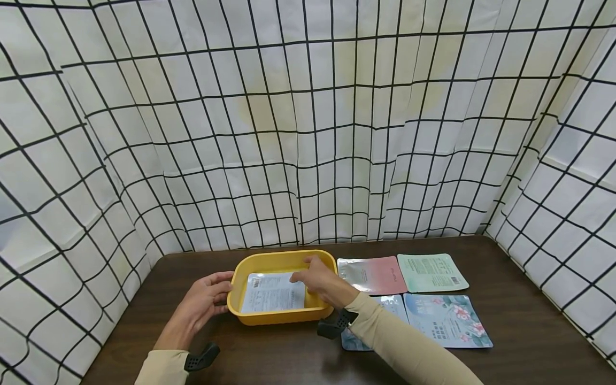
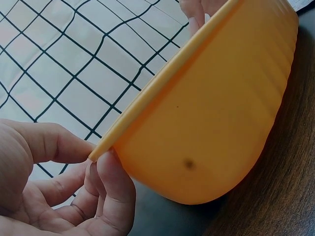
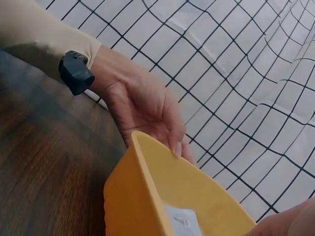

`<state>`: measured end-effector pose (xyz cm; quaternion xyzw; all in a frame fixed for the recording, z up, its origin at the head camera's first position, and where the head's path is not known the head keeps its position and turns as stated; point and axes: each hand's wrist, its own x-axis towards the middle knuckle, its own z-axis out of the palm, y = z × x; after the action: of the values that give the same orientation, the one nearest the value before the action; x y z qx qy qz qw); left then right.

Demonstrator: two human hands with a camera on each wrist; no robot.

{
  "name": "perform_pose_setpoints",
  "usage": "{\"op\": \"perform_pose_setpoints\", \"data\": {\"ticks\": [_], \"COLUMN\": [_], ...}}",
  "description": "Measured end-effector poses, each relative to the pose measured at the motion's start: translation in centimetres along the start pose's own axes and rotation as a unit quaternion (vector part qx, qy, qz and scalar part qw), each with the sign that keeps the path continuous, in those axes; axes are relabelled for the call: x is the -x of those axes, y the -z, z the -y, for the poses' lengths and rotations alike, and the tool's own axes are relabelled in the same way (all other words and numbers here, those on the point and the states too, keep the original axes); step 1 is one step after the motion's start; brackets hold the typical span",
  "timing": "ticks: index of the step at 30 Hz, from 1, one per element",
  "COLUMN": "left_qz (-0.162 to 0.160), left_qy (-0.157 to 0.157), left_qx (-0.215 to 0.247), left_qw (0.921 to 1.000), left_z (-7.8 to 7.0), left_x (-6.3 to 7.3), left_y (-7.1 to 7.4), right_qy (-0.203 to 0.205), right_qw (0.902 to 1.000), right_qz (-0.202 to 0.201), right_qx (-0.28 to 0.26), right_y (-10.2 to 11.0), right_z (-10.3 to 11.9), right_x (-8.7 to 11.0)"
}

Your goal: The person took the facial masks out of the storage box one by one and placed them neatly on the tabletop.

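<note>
A yellow plastic tray (image 1: pixel 260 319) stands on the dark wooden table. Inside it lies a pale sheet mask packet (image 1: pixel 273 294), printed side up, its barcode also showing in the right wrist view. My left hand (image 1: pixel 207 299) pinches the tray's left rim; the left wrist view has the thumb over the edge and the fingers below. Over the tray's right part reaches my right hand (image 1: pixel 321 279), thumb and fingers spread apart, the thumb tip overlapping the packet's upper right corner.
Right of the tray lie a pink packet (image 1: pixel 377 274), a green packet (image 1: pixel 430 272), a blue flowered packet (image 1: pixel 445 321) and another blue packet (image 1: pixel 397 306), partly under my right forearm. White curtains with a black grid (image 1: pixel 332 133) surround the table (image 1: pixel 269 355).
</note>
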<state>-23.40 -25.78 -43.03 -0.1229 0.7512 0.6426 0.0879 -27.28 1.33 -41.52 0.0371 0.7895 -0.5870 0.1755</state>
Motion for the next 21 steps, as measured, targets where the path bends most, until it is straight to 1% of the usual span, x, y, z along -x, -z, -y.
{"op": "perform_pose_setpoints", "data": {"ticks": [4,6,8,9,14,16,17,21], "left_qz": [0.0,-0.001,-0.001,-0.001,0.001,0.002,0.002,0.0], "left_qy": [-0.001,-0.002,-0.002,-0.002,-0.002,-0.002,-0.003,-0.004], "left_qx": [0.0,-0.001,0.0,0.0,0.002,0.001,0.001,-0.001], "left_qw": [1.0,1.0,1.0,1.0,1.0,1.0,1.0,1.0], "left_z": [-0.02,-0.01,0.0,0.01,0.05,0.03,0.02,-0.02], "left_x": [0.06,0.06,0.05,0.04,0.01,0.02,0.03,0.04], "left_y": [-0.01,-0.01,0.01,0.01,0.01,0.0,0.0,-0.05], "right_qy": [0.005,0.011,0.013,0.013,0.026,0.032,0.035,0.059], "right_qw": [0.9986,0.9969,0.9958,0.9956,0.996,0.9952,0.9943,0.9925], "right_qz": [0.006,0.018,0.034,0.042,0.076,0.086,0.093,0.104], "right_qx": [-0.053,-0.076,-0.084,-0.083,-0.041,-0.034,-0.04,-0.025], "right_y": [-0.27,-0.35,-0.33,-0.33,-0.19,-0.25,-0.35,-0.69], "right_z": [-0.21,-0.3,-0.37,-0.41,-0.8,-0.94,-1.0,-0.96], "right_x": [-0.28,-0.41,-0.5,-0.56,-0.5,-0.39,-0.39,-0.27]}}
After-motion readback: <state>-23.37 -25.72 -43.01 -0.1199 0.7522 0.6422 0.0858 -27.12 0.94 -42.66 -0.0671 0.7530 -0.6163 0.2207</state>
